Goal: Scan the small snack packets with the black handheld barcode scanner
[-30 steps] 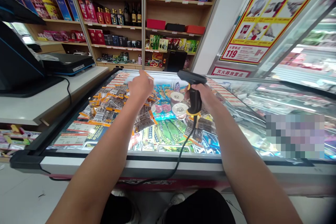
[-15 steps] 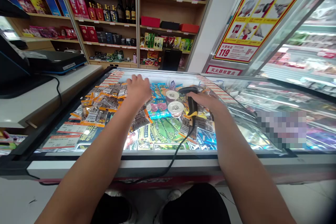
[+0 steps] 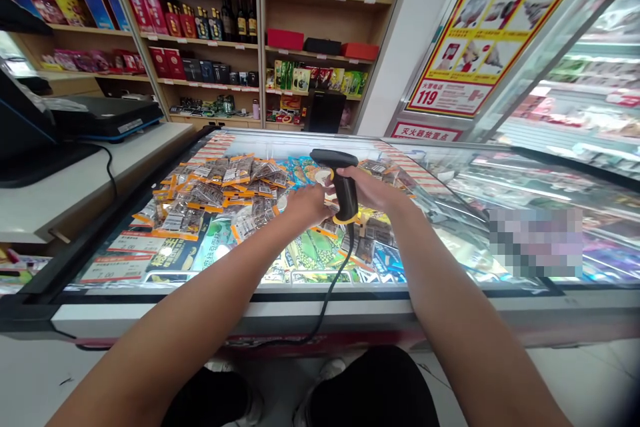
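My right hand [image 3: 369, 188] is closed round the upper handle of a black barcode scanner [image 3: 346, 197] with yellow trim. The scanner stands roughly upright above the glass top, its head to the left and its cord hanging toward me. Close against its left side is my left hand [image 3: 307, 205], fingers curled; their tips are partly hidden at the handle, and what they hold cannot be made out. Snack packets [image 3: 200, 195] with orange edges, dark contents and barcodes lie piled on the left of the glass. More such packets [image 3: 360, 247] lie right of the scanner.
Beneath the glass of the chest freezer [image 3: 165, 310] are tubs and colourful packs. The scanner's cord [image 3: 326, 303] drapes over the front edge. A counter [image 3: 30, 203] with a scale [image 3: 107, 117] stands left. Behind are stocked shelves [image 3: 200, 43], and a red poster [image 3: 487, 40] hangs right.
My left hand has moved right and nearer, from beside the packet pile to the scanner. My right hand has shifted the scanner slightly left. Packets near the middle left lie differently.
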{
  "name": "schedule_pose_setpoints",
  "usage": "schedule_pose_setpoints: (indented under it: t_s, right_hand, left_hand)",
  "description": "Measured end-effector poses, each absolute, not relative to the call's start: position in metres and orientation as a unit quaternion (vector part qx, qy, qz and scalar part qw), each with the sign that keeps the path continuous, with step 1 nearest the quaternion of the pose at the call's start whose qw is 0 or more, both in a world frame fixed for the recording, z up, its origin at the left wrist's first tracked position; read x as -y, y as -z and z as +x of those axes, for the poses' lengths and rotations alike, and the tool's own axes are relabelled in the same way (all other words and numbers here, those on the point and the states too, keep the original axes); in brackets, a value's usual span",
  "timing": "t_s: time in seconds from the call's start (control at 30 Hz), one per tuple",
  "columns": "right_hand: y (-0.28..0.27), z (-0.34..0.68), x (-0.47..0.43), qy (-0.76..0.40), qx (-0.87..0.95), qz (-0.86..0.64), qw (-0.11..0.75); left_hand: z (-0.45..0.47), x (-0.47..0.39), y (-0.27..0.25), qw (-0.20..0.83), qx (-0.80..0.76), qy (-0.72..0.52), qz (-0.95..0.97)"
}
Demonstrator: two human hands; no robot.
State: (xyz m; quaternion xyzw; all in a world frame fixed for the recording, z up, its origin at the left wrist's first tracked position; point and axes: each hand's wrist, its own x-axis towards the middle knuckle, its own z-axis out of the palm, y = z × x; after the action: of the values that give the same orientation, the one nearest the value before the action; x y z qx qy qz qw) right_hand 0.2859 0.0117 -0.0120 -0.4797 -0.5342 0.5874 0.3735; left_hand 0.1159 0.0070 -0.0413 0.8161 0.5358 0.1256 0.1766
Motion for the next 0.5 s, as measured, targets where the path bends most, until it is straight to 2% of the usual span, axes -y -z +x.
schedule_pose_setpoints:
  t_s: [0.2,0.37,0.5]
  right_hand:
    - [0.007,0.293,-0.012,-0.559,0.529,-0.468,0.435]
    - [0.001,0.294,-0.011,-0.564,0.546,-0.382,0.488]
    - [-0.004,0.294,-0.004,-0.504,0.606,-0.405,0.463]
  left_hand:
    - [0.118,-0.016,0.045,0.319,-0.504,-0.206,0.776]
    - [0.111,-0.033,0.041,0.439,-0.5,-0.417,0.619]
    - [0.089,-0.056,0.033,0.478,-0.438,-0.585,0.487]
